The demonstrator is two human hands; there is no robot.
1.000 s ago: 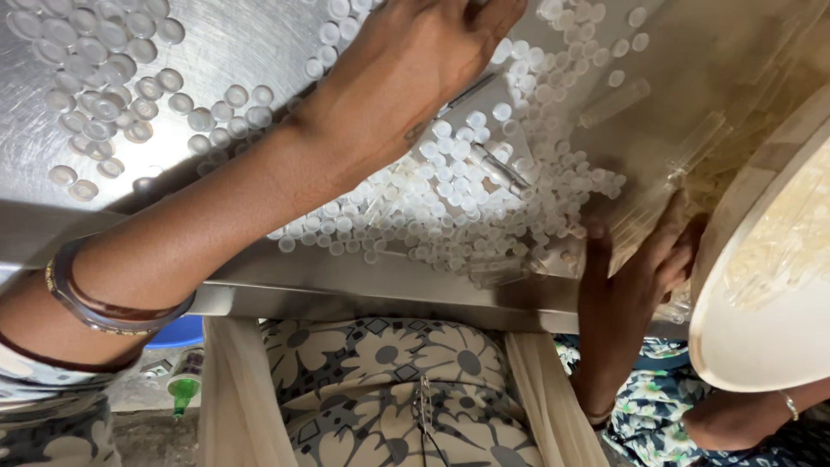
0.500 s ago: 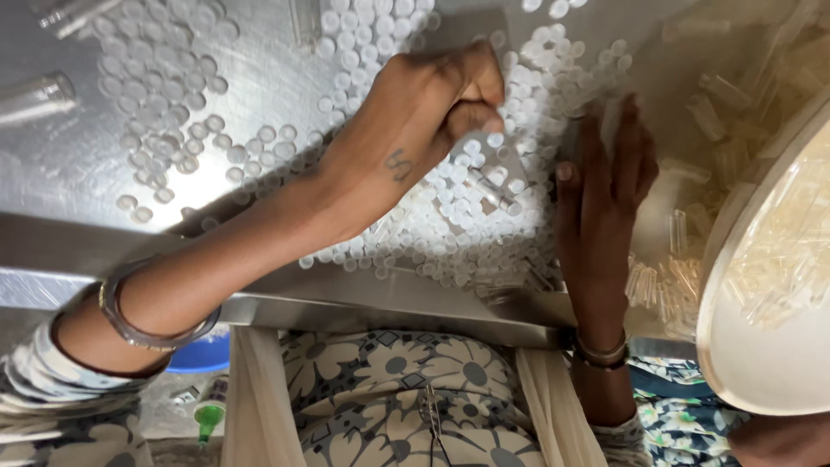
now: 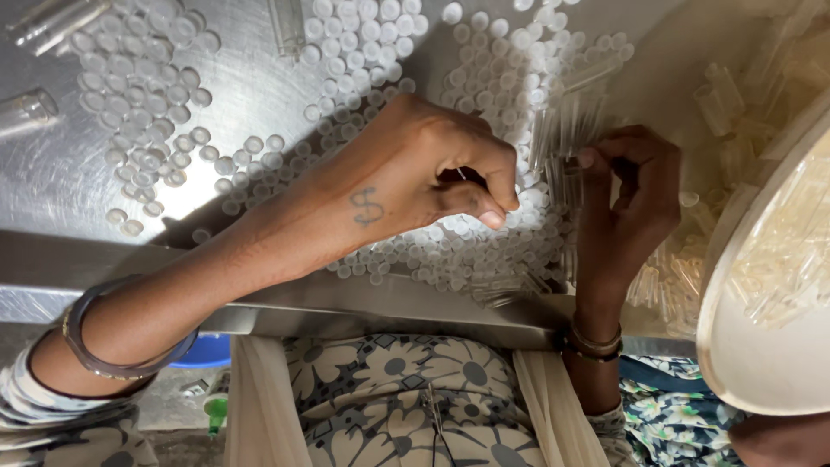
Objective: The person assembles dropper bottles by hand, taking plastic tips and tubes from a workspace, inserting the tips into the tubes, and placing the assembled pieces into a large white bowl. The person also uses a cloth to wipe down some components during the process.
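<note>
- Since earlier frame: both hands shifted right, closer together.
- Left hand (image 3: 432, 177) grip curled, pinching a small clear tube.
- Right hand (image 3: 624, 195) grip pinches tubes (image 3: 562, 143) on the steel surface (image 3: 52, 173).
- Many caps (image 3: 156, 95) loose; white bowl (image 3: 769, 346) part-filled.

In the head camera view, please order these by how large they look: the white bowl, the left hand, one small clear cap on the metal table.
1. White bowl: largest, though cut off by the frame and nearer the camera, so partly unsure.
2. Left hand.
3. Small clear cap: clearly smallest.
</note>
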